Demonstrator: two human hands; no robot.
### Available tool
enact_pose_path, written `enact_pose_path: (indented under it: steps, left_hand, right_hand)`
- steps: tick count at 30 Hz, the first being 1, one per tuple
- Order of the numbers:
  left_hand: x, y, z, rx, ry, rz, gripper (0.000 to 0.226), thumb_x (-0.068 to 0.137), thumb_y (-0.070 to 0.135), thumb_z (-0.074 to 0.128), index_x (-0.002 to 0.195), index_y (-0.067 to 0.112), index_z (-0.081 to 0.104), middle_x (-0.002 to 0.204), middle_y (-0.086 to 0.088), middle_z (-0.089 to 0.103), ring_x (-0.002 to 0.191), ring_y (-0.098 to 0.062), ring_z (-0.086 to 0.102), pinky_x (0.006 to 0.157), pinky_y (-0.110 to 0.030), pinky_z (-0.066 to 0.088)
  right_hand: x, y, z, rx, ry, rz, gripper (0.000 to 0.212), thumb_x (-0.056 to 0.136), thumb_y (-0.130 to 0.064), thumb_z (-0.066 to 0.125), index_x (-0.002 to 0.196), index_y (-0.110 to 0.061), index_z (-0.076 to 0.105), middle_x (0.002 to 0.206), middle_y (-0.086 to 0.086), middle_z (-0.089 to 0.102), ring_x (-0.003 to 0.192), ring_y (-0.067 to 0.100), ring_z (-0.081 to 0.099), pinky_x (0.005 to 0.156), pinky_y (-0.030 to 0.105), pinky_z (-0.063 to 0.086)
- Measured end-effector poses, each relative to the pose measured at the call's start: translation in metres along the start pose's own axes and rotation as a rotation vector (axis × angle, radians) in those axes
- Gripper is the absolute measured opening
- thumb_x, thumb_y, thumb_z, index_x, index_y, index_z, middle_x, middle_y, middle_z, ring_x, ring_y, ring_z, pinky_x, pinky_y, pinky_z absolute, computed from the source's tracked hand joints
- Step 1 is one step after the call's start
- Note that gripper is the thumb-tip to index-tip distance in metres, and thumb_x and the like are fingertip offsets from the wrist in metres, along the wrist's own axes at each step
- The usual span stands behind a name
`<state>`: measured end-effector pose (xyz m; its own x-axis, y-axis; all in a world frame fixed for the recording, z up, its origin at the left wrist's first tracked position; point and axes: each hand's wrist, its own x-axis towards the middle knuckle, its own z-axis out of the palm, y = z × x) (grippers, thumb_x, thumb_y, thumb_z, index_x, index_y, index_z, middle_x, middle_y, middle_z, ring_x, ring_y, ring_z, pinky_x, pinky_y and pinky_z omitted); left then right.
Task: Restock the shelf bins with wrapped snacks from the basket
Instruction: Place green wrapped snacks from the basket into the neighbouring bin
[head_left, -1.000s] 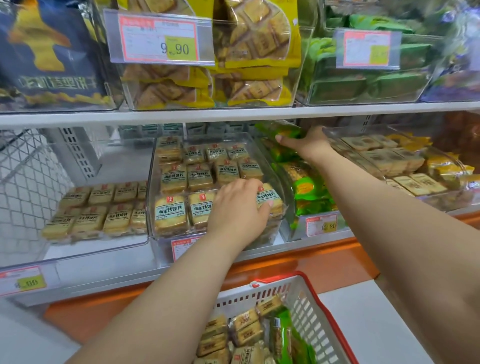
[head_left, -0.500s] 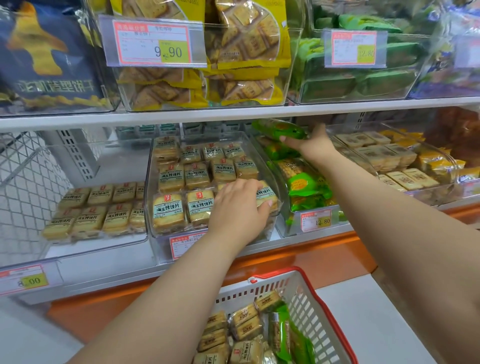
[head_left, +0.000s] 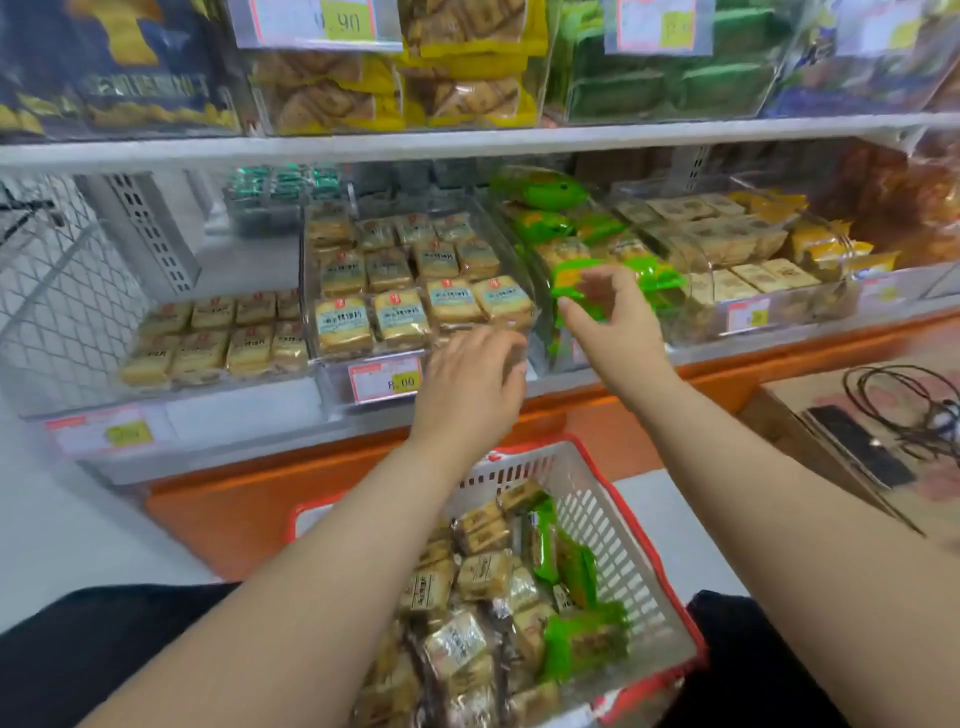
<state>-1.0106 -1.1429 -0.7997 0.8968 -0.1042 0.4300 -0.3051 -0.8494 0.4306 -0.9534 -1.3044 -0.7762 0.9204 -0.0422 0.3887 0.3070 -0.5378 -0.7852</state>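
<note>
Basket (head_left: 618, 525) below shelf, heaped with tan wrapped snacks (head_left: 483, 571), green packs along right side. Centre clear bin (head_left: 332, 374) holds tan snacks in rows; right neighbour bin (head_left: 543, 312) green packs. Left hand (head_left: 470, 384) at centre bin front edge, fingers loosely curled, empty. Right hand (head_left: 608, 322) before green bin, fingers apart, empty.

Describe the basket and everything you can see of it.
The basket sits low in front of the shelf, between the person's forearms. It looks like white plastic with slotted walls and a red rim. It holds a loose heap of tan wrapped snacks and a few green packets. Neither hand touches it; its near edge runs out of view.
</note>
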Motion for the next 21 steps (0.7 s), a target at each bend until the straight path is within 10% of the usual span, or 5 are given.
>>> enact_pose_path:
  steps: [7,13,21]
  left_hand:
    - [-0.133,-0.034,0.075,-0.104,-0.326,-0.361,0.026,0.098,0.033,0.049,0.122,0.029,0.057,0.114,0.011,0.061,0.107,-0.013,0.056,0.092,-0.034,0.044]
    - [-0.197,-0.067,0.118,-0.130,-0.535,-0.530,0.031,0.096,0.030,0.056,0.127,0.031,0.055,0.107,0.015,0.061,0.092,-0.004,0.058,0.080,-0.030,0.054]
    - [-0.197,-0.072,0.123,-0.300,-0.560,-0.658,0.030,0.097,0.039,0.051,0.126,0.033,0.054,0.112,0.016,0.063,0.078,-0.008,0.061,0.076,-0.035,0.056]
  right_hand:
    - [-0.155,0.091,0.050,-0.313,-0.526,0.378,0.020,0.092,-0.021,0.060,0.111,-0.014,0.059,0.101,0.006,0.066,0.097,0.027,0.063,0.073,0.029,0.044]
    - [-0.212,0.174,0.070,-0.880,-1.097,0.498,0.037,0.089,-0.022,0.056,0.125,-0.014,0.052,0.129,0.013,0.059,0.118,0.033,0.056,0.099,0.043,0.047]
    - [-0.203,0.175,0.064,-1.013,-1.227,0.417,0.049,0.085,-0.027,0.066,0.132,-0.019,0.055,0.136,0.009,0.057,0.125,0.029,0.052,0.103,0.037,0.044]
